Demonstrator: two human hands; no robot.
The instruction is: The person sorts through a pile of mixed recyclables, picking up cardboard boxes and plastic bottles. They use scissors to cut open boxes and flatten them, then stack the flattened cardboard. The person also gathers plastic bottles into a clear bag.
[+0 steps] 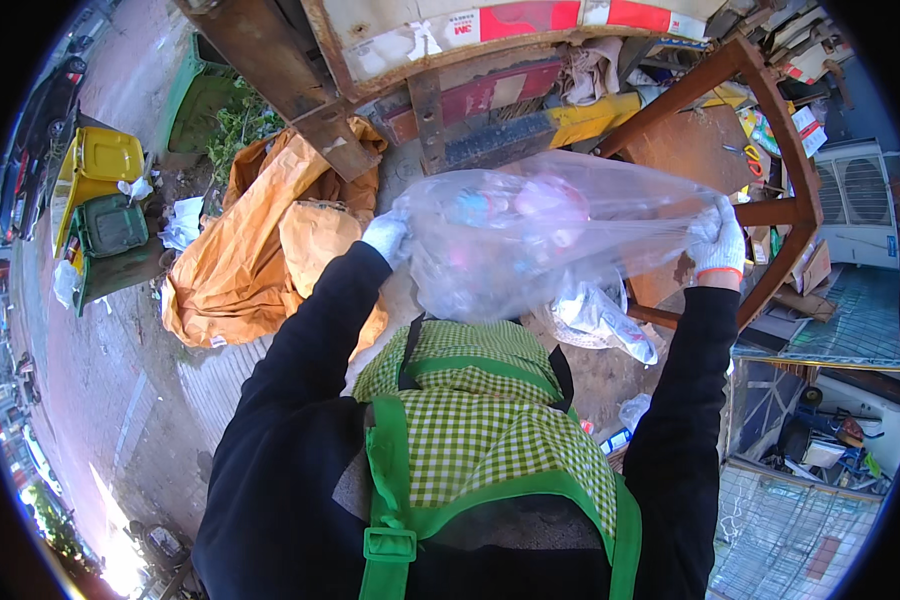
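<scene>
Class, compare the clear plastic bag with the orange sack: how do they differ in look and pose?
The clear plastic bag is see-through; the orange sack is opaque. The bag is stretched between the left hand and right hand, while the sack lies crumpled on the ground. Both look wrinkled.

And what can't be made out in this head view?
- Head view: exact contents of the clear plastic bag, blurred by its film.
- Head view: exact finger positions of the left hand, blurred against bunched film.
- Head view: the person's feet, behind the checked apron.
</scene>
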